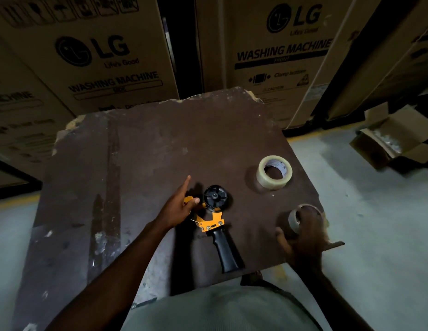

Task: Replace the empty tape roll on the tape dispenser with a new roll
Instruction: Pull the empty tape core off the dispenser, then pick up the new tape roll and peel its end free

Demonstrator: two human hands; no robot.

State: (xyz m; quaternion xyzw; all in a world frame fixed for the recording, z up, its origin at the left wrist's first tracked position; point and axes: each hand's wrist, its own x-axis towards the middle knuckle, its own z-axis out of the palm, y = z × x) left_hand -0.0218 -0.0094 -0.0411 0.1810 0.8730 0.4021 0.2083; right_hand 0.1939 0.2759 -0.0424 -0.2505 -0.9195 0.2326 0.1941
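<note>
tall brown cardboard washing machine cartons (pixel 107 53) stand behind a worn dark brown board (pixel 148 144) with chipped corners, laid over a pale concrete floor (pixel 375 211). on the board lies a tape dispenser with a yellow metal frame, black hub wheel and black handle (pixel 214 218), its hub bare. the left hand (pixel 178 206) rests on the dispenser's yellow front end, thumb pressing the frame, forefinger stretched out straight. a full roll of clear packing tape (pixel 274 172) sits flat, apart to the right. the right hand (pixel 303 235) grips an empty brownish tape core (pixel 294 219) near the board's right edge, fingers hooked over its rim. an open cardboard box (pixel 394 139) sits on the floor at right.
</note>
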